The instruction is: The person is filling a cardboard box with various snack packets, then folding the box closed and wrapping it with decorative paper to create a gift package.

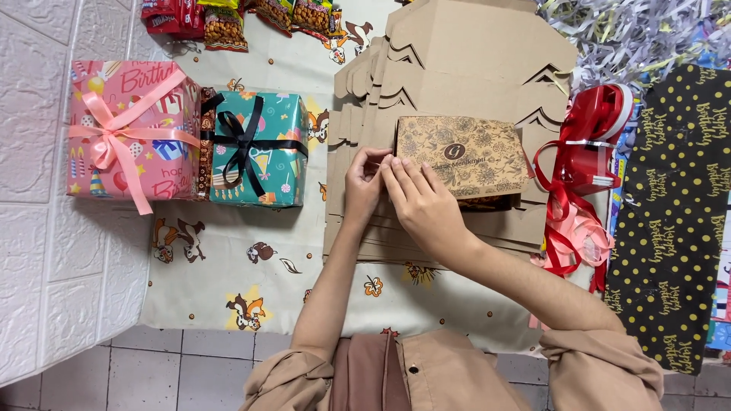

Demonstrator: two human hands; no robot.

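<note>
Everything is sitting on a cartoon-print cloth (228, 266) spread over a tiled floor, with a white padded wall panel (46, 190) running along the far left. I'm using the small patterned brown box (464, 156) as my landmark here. It's lying on top of a stack of flat die-cut cardboard blanks (472, 68), roughly mid-frame.

Both hands are working right at that box's left edge. The left hand (363, 186) is pinching something thin between thumb and fingertips, fingers drawn in narrow; I can't tell what it is, maybe a strip or a flap edge, it's just too small. The right hand (426, 204) is lying across the box's lower left corner, fingers fairly flat and close together, pressing on the box and the cardboard under it.

Well left of the box, a teal gift with black ribbon (255, 148) is touching a pink gift with a peach bow (129, 129). Just right of the box there's a tangle of red ribbon (582, 152), and further right a black dotted wrapping sheet (674, 213). Snack packets (228, 19) are up beyond the gifts.

What could go wrong, I reckon: the cardboard stack looks loosely piled, so pressing sideways could be sliding the box off square, and that pinched bit could be tearing or slipping since the grip is so tiny
</note>
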